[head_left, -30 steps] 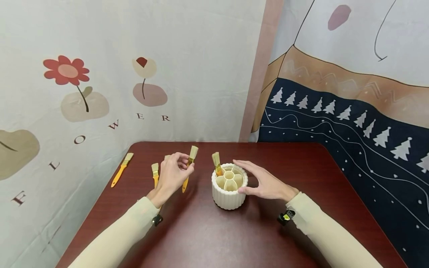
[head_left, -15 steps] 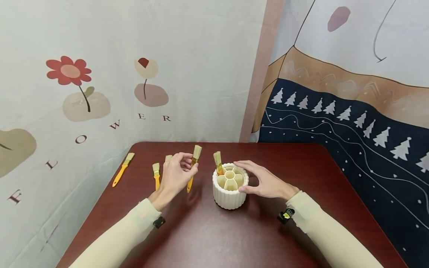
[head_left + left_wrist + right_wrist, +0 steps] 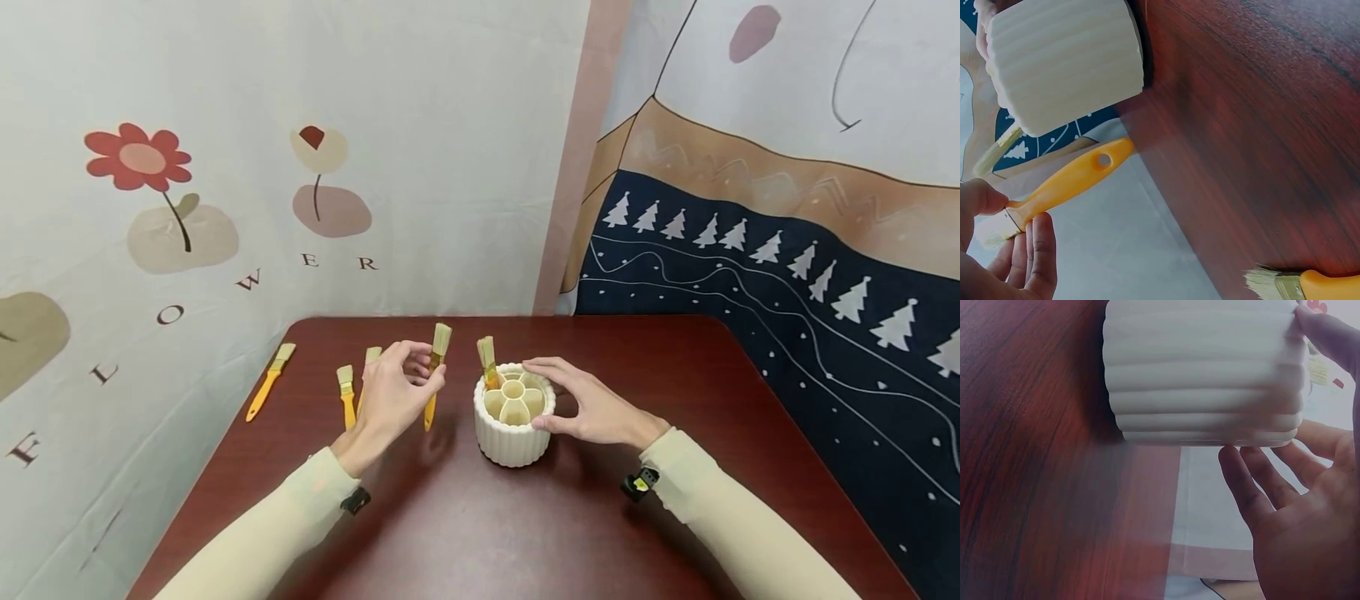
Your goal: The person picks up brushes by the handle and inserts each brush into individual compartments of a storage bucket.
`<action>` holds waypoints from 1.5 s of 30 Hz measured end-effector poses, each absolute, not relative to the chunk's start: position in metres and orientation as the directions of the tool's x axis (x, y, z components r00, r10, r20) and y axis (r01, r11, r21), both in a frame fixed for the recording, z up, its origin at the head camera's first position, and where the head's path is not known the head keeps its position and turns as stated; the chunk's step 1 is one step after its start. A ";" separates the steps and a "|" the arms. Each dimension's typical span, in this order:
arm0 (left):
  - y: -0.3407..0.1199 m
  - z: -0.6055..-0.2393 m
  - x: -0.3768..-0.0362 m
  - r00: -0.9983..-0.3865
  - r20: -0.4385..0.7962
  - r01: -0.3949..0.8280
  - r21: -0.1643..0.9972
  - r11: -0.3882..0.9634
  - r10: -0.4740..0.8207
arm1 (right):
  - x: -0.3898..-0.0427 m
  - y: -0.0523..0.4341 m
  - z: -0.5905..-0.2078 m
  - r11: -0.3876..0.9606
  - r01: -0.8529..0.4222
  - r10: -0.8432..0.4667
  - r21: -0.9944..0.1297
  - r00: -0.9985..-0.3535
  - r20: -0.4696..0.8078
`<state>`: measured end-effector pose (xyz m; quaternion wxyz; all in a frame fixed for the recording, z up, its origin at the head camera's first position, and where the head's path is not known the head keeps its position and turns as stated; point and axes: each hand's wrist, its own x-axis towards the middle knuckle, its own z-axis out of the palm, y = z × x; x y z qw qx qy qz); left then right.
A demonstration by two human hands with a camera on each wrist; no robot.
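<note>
My left hand (image 3: pixel 390 392) pinches a paintbrush (image 3: pixel 1075 178) near its metal collar, between thumb and fingers. Its pale bristles point up and its yellow handle hangs down, just left of a white ribbed pen holder (image 3: pixel 513 446). Inside, the holder is split into petal-shaped compartments round a central tube. One paintbrush (image 3: pixel 487 354) stands in its back left compartment, bristles up and leaning left. My right hand (image 3: pixel 596 408) holds the holder at its right side, thumb at the front and fingers at the back of the rim; the right wrist view shows the fingertips against the ribbed wall (image 3: pixel 1204 375).
Left of my left hand, a paintbrush (image 3: pixel 347 396) and another paintbrush (image 3: pixel 372 356) lie on the dark red table (image 3: pixel 480 533), partly hidden by that hand. A further paintbrush (image 3: pixel 270 383) lies near the left edge. Printed cloth (image 3: pixel 465 167) hangs behind the table.
My left hand has carried the paintbrush slightly right, closer to the pen holder, and its handle hangs more upright. My right hand stays at the holder.
</note>
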<state>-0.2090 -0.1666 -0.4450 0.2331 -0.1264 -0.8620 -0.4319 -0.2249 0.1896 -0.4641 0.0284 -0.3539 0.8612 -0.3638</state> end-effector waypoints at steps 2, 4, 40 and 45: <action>-0.165 -0.445 -0.207 -0.855 0.518 0.431 0.687 0.585 0.021 | -0.224 0.189 -0.465 0.481 -0.596 -0.631 -0.643 -0.745 0.218; -0.164 -0.445 -0.206 -0.851 0.525 0.443 0.688 0.575 0.027 | -0.223 0.188 -0.465 0.479 -0.599 -0.629 -0.642 -0.744 0.225; -0.144 -0.428 -0.194 -0.790 0.611 0.558 0.686 0.467 0.046 | -0.213 0.182 -0.468 0.534 -0.606 -0.552 -0.590 -0.778 0.300; -0.141 -0.424 -0.193 -0.771 0.636 0.587 0.685 0.433 0.039 | -0.213 0.182 -0.468 0.552 -0.586 -0.529 -0.594 -0.796 0.293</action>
